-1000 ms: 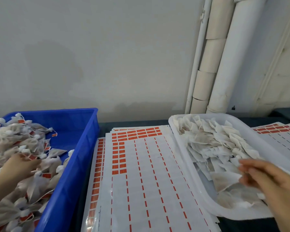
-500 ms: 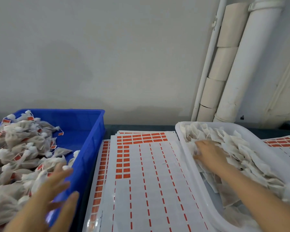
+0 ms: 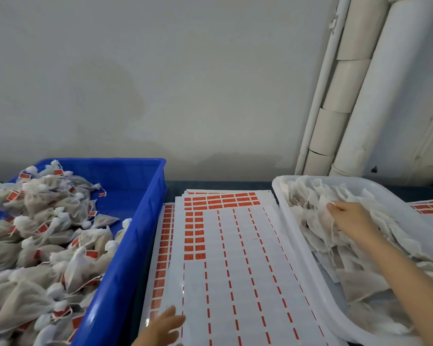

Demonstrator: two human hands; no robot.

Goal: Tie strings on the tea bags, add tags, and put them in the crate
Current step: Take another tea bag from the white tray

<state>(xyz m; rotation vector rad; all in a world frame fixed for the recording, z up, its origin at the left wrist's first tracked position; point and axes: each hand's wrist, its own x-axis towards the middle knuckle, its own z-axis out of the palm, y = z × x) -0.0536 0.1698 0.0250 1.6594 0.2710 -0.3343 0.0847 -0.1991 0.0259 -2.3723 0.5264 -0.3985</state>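
Observation:
A blue crate point(image 3: 135, 245) on the left holds a heap of tied tea bags point(image 3: 48, 233) with orange tags. Sheets of orange tag stickers point(image 3: 235, 270) lie in the middle. A white tray point(image 3: 308, 258) on the right is full of untied tea bags point(image 3: 308, 203). My right hand point(image 3: 350, 221) reaches into the tray, its fingers curled round a bag on top of the pile. My left hand point(image 3: 163, 328) hovers at the bottom edge with spread fingers over the near left corner of the sticker sheets, holding nothing.
More sticker sheets point(image 3: 430, 208) lie behind the tray at the far right. White pipes point(image 3: 360, 96) run up the wall at the back right. The wall stands close behind the dark table.
My left hand left the blue crate and moved right over the sticker sheets. My right hand reached deeper into the white tray and curled onto a tea bag.

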